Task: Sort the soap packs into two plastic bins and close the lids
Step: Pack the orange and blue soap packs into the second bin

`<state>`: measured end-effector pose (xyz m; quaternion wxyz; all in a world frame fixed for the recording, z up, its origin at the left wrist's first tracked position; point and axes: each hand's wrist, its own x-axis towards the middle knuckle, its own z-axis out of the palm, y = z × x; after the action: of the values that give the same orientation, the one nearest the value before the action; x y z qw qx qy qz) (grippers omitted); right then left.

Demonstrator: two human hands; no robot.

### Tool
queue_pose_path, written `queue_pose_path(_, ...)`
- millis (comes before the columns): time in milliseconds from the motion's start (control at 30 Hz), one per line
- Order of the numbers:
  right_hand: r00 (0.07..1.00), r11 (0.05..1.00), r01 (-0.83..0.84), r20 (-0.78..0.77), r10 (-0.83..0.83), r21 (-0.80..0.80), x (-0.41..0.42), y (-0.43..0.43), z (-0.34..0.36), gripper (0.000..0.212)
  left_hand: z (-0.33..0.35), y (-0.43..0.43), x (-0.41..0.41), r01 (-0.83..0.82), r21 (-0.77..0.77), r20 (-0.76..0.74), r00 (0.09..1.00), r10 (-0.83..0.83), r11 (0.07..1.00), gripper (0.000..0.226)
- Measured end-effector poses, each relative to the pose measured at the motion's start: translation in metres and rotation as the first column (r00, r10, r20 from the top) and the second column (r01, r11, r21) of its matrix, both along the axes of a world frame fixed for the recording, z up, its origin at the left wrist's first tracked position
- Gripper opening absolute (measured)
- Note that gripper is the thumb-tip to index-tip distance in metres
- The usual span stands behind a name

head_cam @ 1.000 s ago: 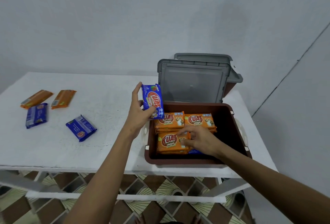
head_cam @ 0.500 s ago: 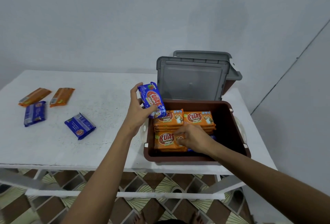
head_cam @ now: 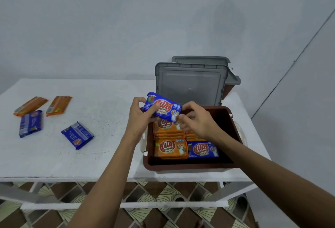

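Note:
A blue soap pack [head_cam: 164,108] is held over the back left of the open brown bin [head_cam: 233,128]. My left hand [head_cam: 141,117] grips its left end and my right hand [head_cam: 195,118] pinches its right end. Inside the bin lie stacked orange packs [head_cam: 170,148] and one blue pack [head_cam: 203,149] at the front right. The bin's grey lid [head_cam: 190,84] stands upright behind it. A second bin [head_cam: 230,80] with a grey lid sits further back, mostly hidden.
On the white table [head_cam: 90,155] to the left lie two orange packs [head_cam: 58,105] [head_cam: 30,106] and two blue packs [head_cam: 30,123] [head_cam: 78,134]. A grey wall runs behind the table. Patterned floor tiles show under the table frame.
My right hand rose out of the bin and took the right end of the blue pack. My left hand brought that pack over the bin. A blue pack now shows in the bin.

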<state>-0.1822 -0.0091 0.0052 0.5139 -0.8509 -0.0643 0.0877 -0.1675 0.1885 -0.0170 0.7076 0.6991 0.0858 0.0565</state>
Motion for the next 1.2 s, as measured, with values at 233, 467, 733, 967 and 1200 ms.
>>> queue_pose_path(233,0.996,0.929,0.08,0.014,-0.091,0.36,-0.006,0.009,-0.003,0.028,0.003,-0.004,0.0,0.098,0.125,-0.032,0.995,-0.094,0.987,0.027)
queue_pose_path(467,0.998,0.938,0.063,-0.024,-0.058,0.342,-0.01,-0.019,-0.004,0.033,0.007,0.001,-0.003,0.126,0.463,0.033,0.987,-0.159,0.877,0.029)
queue_pose_path(733,0.997,0.984,0.052,-0.066,-0.041,0.171,-0.024,-0.062,-0.006,0.035,-0.019,-0.002,-0.003,-0.013,0.794,0.177,0.961,-0.211,0.607,0.014)
queue_pose_path(967,0.976,1.0,0.005,-0.216,-0.003,0.01,-0.033,-0.093,-0.006,0.031,-0.034,-0.004,-0.006,0.007,0.825,0.167,0.952,-0.255,0.566,0.012)
queue_pose_path(1200,0.964,0.978,-0.024,-0.263,-0.032,-0.205,-0.033,-0.087,-0.02,0.03,-0.036,-0.005,-0.007,0.003,0.83,0.16,0.957,-0.242,0.558,0.011)
